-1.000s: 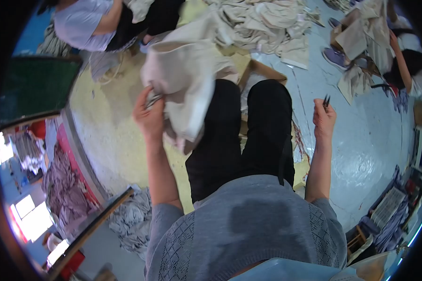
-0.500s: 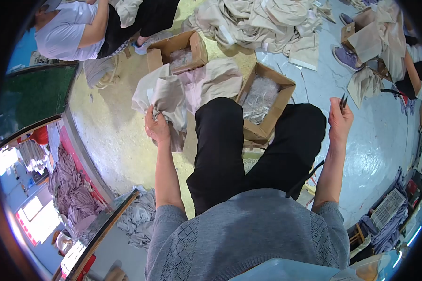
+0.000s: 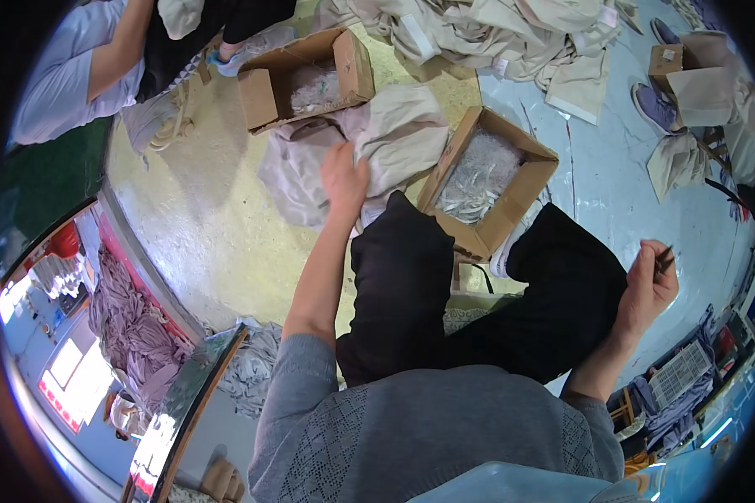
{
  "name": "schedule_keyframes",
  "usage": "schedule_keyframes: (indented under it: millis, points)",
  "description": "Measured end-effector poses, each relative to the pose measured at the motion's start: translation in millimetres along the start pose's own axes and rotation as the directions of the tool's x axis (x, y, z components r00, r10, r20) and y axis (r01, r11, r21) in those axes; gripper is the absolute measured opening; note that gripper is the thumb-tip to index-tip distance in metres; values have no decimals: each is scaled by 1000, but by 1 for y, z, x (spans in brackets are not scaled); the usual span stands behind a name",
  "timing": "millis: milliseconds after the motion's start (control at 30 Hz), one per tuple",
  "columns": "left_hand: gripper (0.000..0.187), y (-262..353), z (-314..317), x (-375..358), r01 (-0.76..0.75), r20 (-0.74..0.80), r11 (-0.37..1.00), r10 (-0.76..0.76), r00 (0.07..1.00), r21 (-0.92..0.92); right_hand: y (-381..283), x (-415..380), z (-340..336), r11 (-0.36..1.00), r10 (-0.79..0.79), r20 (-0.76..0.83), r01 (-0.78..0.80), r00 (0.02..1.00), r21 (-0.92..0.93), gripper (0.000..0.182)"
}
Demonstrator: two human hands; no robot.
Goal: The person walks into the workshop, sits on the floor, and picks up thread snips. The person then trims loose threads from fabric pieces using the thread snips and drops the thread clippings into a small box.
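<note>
My left hand is over a crumpled beige cloth in front of my left knee. Its fingers look bunched together against the fabric, with the tips partly hidden. A greyish-lilac part of the cloth spreads to the left of that hand. Out to the right, beyond my right knee, my right hand is closed around small dark thread snips. Only a short stretch of the snips shows past the fingers, and they are apart from any cloth.
An open cardboard box with clear plastic scraps and pale strips stands by my knees; another box holds plastic scraps. Behind lies a large heap of beige cloth. Co-workers sit at upper left and far right. A table is at left.
My left hand has moved right and forward, and the cloth it held bunched up now lies lower and spread out. My right hand has shifted outward and down with the snips. My right knee has swung outward.
</note>
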State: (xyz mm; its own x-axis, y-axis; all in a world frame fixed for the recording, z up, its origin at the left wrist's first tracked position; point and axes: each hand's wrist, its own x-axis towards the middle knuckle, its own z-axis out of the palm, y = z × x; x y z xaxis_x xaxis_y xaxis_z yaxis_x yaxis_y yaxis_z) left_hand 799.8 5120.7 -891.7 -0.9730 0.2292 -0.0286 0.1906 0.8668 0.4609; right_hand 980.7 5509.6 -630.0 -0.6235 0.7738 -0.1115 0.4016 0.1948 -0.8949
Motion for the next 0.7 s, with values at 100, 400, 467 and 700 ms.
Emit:
schedule_keyframes:
  millis: [100, 400, 467, 700]
  points:
    - [40, 20, 46, 50, -82, 29, 992, 85, 996, -100, 2, 1, -2, 999, 36, -31, -35, 999, 28, 9]
    - [15, 7, 128, 111, -218, 233, 956, 171, 957, 194, 5, -1, -7, 998, 50, 44, -48, 998, -48, 10]
    - [15, 3, 130, 106, -183, 190, 974, 155, 970, 136, 6, 1, -5, 998, 27, 47, -24, 999, -59, 9]
    - [14, -3, 101, 78, 99, 55, 936, -85, 995, -337, 6, 2, -2, 999, -39, 94, 40, 995, -12, 9]
